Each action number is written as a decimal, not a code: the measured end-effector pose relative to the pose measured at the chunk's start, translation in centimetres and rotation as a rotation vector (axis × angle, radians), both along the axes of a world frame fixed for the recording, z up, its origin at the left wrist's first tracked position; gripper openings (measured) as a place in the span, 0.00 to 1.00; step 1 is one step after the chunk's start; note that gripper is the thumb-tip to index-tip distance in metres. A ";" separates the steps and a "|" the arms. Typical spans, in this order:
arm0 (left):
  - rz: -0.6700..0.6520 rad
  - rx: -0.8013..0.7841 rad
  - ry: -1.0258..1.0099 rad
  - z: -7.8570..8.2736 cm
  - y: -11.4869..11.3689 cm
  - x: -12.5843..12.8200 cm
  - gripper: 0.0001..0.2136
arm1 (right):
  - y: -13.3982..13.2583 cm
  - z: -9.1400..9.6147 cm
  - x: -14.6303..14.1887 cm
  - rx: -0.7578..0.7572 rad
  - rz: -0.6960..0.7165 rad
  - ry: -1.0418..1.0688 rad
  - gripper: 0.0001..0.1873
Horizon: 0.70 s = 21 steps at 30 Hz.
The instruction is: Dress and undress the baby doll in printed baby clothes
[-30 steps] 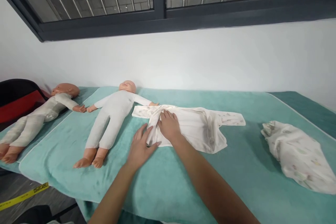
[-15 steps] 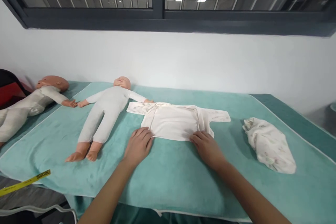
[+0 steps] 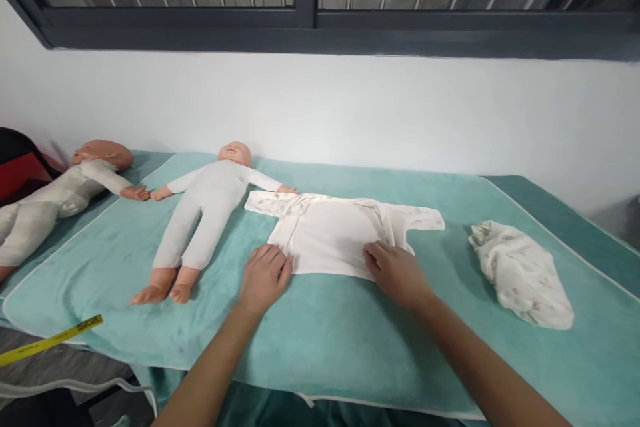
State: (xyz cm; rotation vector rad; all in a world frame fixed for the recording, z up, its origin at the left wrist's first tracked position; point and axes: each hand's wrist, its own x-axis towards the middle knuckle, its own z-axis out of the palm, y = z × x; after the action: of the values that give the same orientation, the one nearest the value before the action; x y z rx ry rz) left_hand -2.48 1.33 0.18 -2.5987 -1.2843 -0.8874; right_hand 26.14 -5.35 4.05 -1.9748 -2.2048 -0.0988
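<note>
A small white baby shirt (image 3: 335,233) with printed long sleeves lies spread out on the teal towel (image 3: 320,340). My left hand (image 3: 265,277) is at its lower left corner, fingers curled and closed on the edge of the cloth. On the lower right side, my right hand (image 3: 397,273) has its fingers bent together on the fabric; the fingertips are partly hidden. Beside the left sleeve lies a baby doll (image 3: 215,190) in a white bodysuit, on its back with its arms spread. One doll hand touches the sleeve's end.
A bundled white printed cloth (image 3: 523,273) sits at the right. Another doll (image 3: 65,197) lies at the far left, near a red and black object (image 3: 23,170). Yellow tape (image 3: 53,340) and a pale cable (image 3: 75,383) show at the lower left. Behind rises a white wall (image 3: 320,110) under a window.
My right hand's fingers have curled in more on the shirt, and the hem now reaches slightly lower between my hands. The whole view has shifted a little.
</note>
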 end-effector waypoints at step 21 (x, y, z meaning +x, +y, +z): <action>0.000 -0.054 -0.175 -1.1 0.8 0.1 0.12 | 14.5 -3.7 -3.7 0.099 -0.217 0.127 0.20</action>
State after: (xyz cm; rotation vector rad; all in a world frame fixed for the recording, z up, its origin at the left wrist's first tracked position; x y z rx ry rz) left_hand -2.41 2.17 -0.89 -2.6111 -1.3673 -1.1176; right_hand 22.46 9.11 0.36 -2.0963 -1.8671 -0.1062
